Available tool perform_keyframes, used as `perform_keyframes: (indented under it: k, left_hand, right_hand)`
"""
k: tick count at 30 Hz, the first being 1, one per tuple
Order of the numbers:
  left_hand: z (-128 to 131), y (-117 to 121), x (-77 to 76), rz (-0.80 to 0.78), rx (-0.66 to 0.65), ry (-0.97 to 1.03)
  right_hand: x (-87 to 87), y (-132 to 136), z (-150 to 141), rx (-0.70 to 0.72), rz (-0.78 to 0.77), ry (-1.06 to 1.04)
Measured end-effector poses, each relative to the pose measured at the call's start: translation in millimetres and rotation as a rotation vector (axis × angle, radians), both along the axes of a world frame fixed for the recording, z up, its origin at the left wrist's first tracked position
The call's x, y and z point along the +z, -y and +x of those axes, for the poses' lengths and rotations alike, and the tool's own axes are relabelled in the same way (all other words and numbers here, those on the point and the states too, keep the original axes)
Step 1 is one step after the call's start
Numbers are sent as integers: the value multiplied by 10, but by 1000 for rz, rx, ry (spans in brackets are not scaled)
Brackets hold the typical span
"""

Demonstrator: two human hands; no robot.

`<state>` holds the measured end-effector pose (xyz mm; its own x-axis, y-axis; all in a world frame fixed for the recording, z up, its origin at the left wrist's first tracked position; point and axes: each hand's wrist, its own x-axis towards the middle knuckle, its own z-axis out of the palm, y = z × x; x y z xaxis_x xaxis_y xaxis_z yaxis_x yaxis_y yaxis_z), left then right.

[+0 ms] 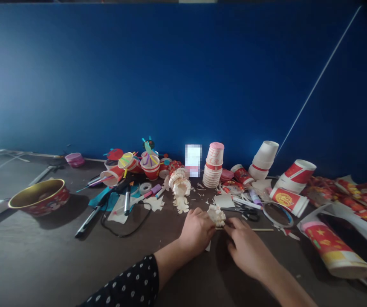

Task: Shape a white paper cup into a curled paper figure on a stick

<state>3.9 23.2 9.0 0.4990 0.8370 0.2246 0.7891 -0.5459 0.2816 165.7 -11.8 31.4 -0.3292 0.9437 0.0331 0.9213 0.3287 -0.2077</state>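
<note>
A small white curled paper piece, with a frilled, cut edge, is between my two hands low over the dark table. My left hand is closed with bent fingers on its left side. My right hand pinches at its lower right edge; the fingertips are partly hidden. A thin pale stick extends rightward from beside my right fingers. Just beyond the hands lie black scissors and a white paper sheet. A larger layered frilly paper shape lies farther back, left of centre.
A red and gold bowl sits at left. Stacked paper cups stand behind the hands, with decorated cups to their left. A marker, a tape ring and a large red cup lie around. A blue partition rises behind.
</note>
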Motion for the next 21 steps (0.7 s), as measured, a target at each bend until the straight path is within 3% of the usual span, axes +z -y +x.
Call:
perform_keyframes:
  k: [4,8,21]
  left_hand:
    - [-8,6,-4,-1,11,-5]
    - [-7,1,-33,-5,14,6]
    - [-7,23,-54,-41,51,102]
  right_hand:
    - [-45,-145,137,-71,4,-192]
    - [-116,-208,179,-53,30,-267]
    - [-193,-231,93,-109,69,-182]
